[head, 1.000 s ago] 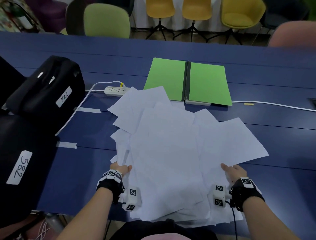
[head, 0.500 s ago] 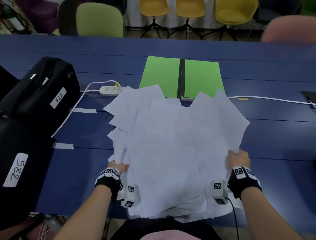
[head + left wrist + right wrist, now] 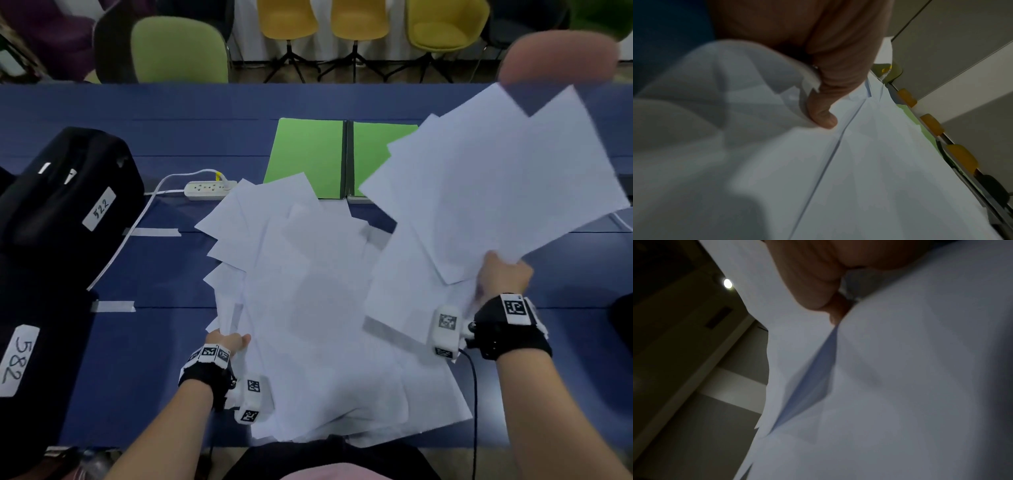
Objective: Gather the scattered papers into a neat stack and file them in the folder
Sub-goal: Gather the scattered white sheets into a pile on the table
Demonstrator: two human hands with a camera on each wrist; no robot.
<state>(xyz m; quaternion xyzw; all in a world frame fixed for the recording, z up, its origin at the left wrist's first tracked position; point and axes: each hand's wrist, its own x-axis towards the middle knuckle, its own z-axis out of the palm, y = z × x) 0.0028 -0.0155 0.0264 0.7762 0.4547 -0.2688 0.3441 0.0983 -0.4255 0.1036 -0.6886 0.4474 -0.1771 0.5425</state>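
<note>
- Handwritten "522" on a white label (image 3: 99,208) stuck to the upper black bag (image 3: 68,192).
- Handwritten "582" on a white label (image 3: 17,359) on the lower black bag (image 3: 44,342).

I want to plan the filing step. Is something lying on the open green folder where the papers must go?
Yes. Corners of the scattered papers overlap the near edge of the green folder. The raised sheets in the right hand hide most of its right half, so that part cannot be judged. The visible left half is otherwise bare.
</note>
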